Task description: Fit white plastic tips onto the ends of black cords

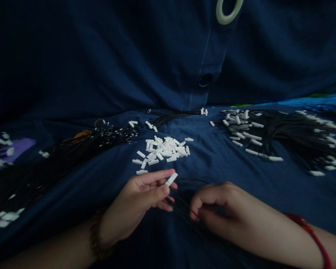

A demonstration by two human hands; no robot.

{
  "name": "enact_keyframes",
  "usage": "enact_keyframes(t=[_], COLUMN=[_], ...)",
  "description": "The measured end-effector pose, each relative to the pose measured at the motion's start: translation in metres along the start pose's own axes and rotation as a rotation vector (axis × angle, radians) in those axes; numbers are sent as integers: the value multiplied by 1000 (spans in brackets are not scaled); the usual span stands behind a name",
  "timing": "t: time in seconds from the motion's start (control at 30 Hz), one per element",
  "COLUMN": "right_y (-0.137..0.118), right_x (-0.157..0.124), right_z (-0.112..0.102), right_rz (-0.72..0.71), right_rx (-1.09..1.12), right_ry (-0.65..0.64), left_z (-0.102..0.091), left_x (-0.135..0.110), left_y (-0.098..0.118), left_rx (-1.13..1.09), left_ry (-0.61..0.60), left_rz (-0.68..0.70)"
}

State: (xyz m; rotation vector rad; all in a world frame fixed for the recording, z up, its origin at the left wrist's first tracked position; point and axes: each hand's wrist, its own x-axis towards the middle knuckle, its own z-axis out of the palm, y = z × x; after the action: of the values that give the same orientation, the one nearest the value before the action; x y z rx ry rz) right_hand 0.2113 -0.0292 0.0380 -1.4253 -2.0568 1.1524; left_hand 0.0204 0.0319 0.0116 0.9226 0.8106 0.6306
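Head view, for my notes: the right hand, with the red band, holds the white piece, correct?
No, the head view shows the white piece in the left hand, the one with the beaded bracelet. The right hand, with the red band, is at the black cords.

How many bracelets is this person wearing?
2. A brown beaded bracelet sits at the wrist of the left hand, and a thin red bracelet at the wrist of the right hand. Others could lie out of view further up the arms.

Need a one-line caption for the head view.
Left hand holds a white plastic piece; right hand touches black cords on a navy cloth.
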Motion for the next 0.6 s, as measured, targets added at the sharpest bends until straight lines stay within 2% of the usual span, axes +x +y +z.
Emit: enact_keyframes(t=[0.17, 0.33, 0.43, 0.53, 0.6], right_y=[-2, 1, 2, -2, -5], right_x=[1, 5, 7, 6, 2], right_z=[0, 5, 6, 0, -10], right_rz=[-4, -33, -44, 23, 90], right_rx=[143, 176, 157, 138, 221], right_ry=[9, 16, 75, 105, 28], left_z=[1, 1, 1, 1, 1], left_x=[0, -1, -1, -1, -1], left_y=[0, -2, -3, -3, -2], left_rx=[0, 20, 23, 16, 6], left_ry=[1, -8, -9, -16, 5], left_rz=[-3, 1, -3, 11, 25])
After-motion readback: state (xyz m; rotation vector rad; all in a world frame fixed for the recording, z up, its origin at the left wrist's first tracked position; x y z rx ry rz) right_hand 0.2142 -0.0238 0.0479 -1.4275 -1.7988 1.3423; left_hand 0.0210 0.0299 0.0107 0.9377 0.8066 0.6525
